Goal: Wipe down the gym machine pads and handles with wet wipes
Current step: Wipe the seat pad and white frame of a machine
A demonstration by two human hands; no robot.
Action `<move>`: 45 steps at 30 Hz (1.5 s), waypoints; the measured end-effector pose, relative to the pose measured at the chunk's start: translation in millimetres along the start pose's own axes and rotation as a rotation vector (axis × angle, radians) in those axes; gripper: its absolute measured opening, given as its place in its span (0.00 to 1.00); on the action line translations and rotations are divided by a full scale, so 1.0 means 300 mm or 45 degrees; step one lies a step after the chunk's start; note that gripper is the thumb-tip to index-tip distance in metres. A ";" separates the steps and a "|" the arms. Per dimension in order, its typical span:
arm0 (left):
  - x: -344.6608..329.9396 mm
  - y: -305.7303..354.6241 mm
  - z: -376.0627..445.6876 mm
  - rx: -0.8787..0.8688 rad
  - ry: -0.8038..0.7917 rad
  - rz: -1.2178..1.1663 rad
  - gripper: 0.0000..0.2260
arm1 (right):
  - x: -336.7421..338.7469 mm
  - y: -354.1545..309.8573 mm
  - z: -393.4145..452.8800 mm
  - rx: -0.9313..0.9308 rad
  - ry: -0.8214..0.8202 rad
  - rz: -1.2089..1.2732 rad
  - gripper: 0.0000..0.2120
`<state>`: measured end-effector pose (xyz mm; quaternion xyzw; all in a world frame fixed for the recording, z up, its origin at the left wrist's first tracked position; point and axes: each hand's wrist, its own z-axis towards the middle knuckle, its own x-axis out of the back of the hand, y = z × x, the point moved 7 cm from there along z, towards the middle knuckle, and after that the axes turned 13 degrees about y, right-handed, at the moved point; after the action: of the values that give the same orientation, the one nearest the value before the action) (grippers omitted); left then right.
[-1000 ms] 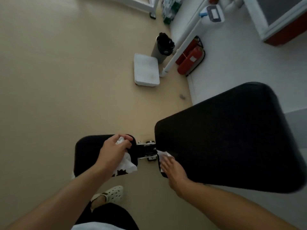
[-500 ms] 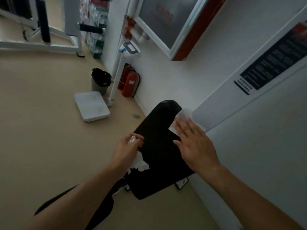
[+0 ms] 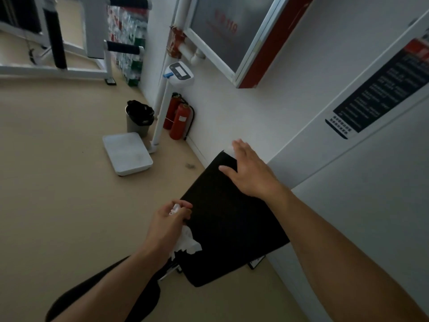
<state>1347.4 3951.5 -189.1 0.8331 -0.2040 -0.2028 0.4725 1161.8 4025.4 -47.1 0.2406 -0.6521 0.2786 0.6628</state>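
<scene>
Wiping the backrest pad's top edge

Right hand [image 3: 249,173], fingers flat, presses a wet wipe [image 3: 228,150] on the backrest pad [image 3: 227,219]; left hand [image 3: 166,225] clutches crumpled wipes [image 3: 186,244]. Next, likely sweep downward.

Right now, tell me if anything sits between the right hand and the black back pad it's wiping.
Only the wet wipe itself. The right hand lies flat at the top edge of the back pad, pressing the wipe against it; nothing else blocks it. The left hand grips crumpled wipes at the pad's left edge.
</scene>
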 end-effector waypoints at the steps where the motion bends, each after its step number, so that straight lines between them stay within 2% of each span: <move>1: 0.012 -0.005 -0.002 0.008 0.015 -0.004 0.07 | -0.005 -0.032 0.045 0.042 0.016 -0.038 0.37; 4: 0.055 -0.025 -0.004 0.043 0.052 -0.012 0.07 | -0.019 -0.107 0.117 0.156 0.079 -0.215 0.27; 6: 0.085 -0.027 -0.003 0.051 0.085 -0.016 0.07 | -0.042 -0.141 0.108 0.289 0.124 -0.454 0.27; 11: 0.101 0.016 -0.017 0.030 0.111 -0.038 0.07 | -0.217 -0.119 -0.062 0.508 0.170 -1.080 0.43; 13: 0.092 0.029 -0.027 0.017 0.110 -0.042 0.08 | -0.367 -0.078 -0.203 0.614 0.041 -1.093 0.43; 16: 0.101 0.027 -0.031 0.018 0.125 -0.045 0.07 | -0.589 0.017 -0.445 0.901 -0.192 -1.181 0.42; 18: 0.123 0.012 -0.028 0.019 0.149 -0.028 0.07 | -0.660 0.083 -0.551 0.951 -0.377 -1.198 0.41; 19: 0.138 0.002 -0.024 0.020 0.163 -0.028 0.07 | -0.653 0.092 -0.564 0.916 -0.422 -1.175 0.39; 21: 0.151 -0.010 -0.024 0.035 0.173 -0.032 0.08 | -0.557 0.065 -0.511 0.839 -0.354 -1.134 0.33; 26: 0.118 -0.034 -0.030 0.073 0.149 0.000 0.08 | -0.118 -0.057 -0.202 0.523 0.281 -0.733 0.27; 29: 0.094 -0.049 -0.030 0.088 0.092 0.006 0.09 | 0.012 -0.031 -0.159 0.470 0.631 -0.239 0.17; 30: 0.091 -0.047 -0.029 0.085 0.085 0.010 0.09 | 0.035 -0.008 -0.164 0.411 0.675 -0.099 0.17; 32: 0.085 -0.036 -0.024 0.083 0.067 0.029 0.09 | 0.045 0.044 -0.187 0.209 0.591 0.033 0.24; 35: 0.045 -0.009 -0.026 0.046 0.036 0.048 0.08 | 0.006 0.118 -0.267 -0.038 0.375 -0.040 0.31; 37: -0.008 0.020 -0.037 -0.007 -0.011 0.074 0.07 | -0.019 0.151 -0.343 -0.102 0.346 -0.135 0.31; 40: -0.108 0.090 -0.063 -0.077 -0.136 0.108 0.06 | -0.023 0.196 -0.433 -0.197 0.481 -0.141 0.28; 45: -0.244 0.268 -0.069 -0.345 -0.193 0.200 0.04 | -0.070 0.193 -0.542 -0.402 0.871 0.129 0.25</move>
<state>1285.4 3967.1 -98.6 0.7254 -0.2745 -0.2531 0.5782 1241.1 4177.4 -76.0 -0.0039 -0.4390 0.2714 0.8565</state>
